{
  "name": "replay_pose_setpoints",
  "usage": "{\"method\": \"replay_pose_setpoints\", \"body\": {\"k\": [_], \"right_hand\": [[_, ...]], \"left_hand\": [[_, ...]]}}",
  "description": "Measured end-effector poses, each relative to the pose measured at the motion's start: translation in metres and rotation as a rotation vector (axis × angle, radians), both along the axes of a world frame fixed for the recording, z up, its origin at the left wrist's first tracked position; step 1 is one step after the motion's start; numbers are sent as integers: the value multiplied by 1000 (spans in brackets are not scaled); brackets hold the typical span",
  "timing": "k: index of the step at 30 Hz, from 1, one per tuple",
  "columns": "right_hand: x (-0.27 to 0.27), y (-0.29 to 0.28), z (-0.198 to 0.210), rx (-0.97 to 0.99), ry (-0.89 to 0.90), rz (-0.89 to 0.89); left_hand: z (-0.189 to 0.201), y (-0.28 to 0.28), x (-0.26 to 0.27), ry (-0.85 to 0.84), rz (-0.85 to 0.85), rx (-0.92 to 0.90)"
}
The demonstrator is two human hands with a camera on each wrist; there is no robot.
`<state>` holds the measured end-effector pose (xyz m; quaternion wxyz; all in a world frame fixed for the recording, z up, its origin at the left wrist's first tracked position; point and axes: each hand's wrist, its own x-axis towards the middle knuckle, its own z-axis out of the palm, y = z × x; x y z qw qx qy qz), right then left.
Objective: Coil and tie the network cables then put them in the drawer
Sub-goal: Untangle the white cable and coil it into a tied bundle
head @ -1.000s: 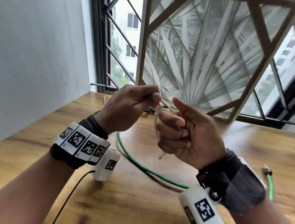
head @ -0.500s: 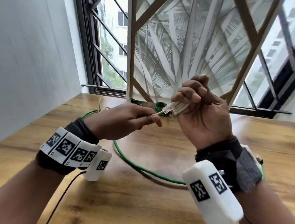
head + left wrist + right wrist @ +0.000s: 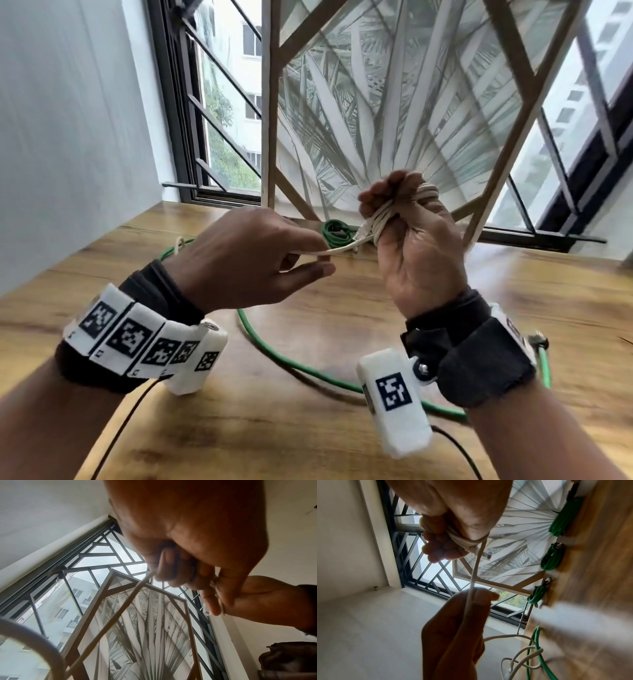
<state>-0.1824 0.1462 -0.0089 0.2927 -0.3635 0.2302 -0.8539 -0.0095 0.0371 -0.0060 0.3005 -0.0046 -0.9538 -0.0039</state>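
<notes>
A white network cable (image 3: 383, 219) is wound in several turns round the fingers of my right hand (image 3: 411, 240), which is raised above the table with its fingers curled on the coil (image 3: 465, 543). My left hand (image 3: 260, 260) pinches the free run of that cable (image 3: 339, 249) between thumb and fingers, and the strand (image 3: 474, 572) stretches taut between the hands (image 3: 120, 609). A loose green cable (image 3: 274, 353) arcs across the wooden table (image 3: 308, 428) below both hands. Tied green coils (image 3: 551, 558) lie at the table's far edge.
A framed palm-leaf panel (image 3: 394, 102) leans against the barred window (image 3: 222, 120) behind the table. A grey wall (image 3: 68, 137) runs along the left. More white cable (image 3: 522, 655) lies loose over the green one. A green cable end (image 3: 543, 359) lies by my right wrist.
My right hand has turned and risen, and more white cable is wound round its fingers. My left hand now pulls the free strand out to the left.
</notes>
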Motion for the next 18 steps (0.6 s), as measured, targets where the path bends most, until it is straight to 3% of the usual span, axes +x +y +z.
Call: {"method": "replay_pose_setpoints", "body": {"k": [5,8,18], "right_hand": [[8,-1,-4,77,237,-231],[9,-3,-9,167,396,-379],[7,-3,-16,341,685,-381]], "left_hand": [[4,-4,6,-80,-59,48],[6,-4,10,48,-51,-14],[10,-6,15,422,-41,-205]]}}
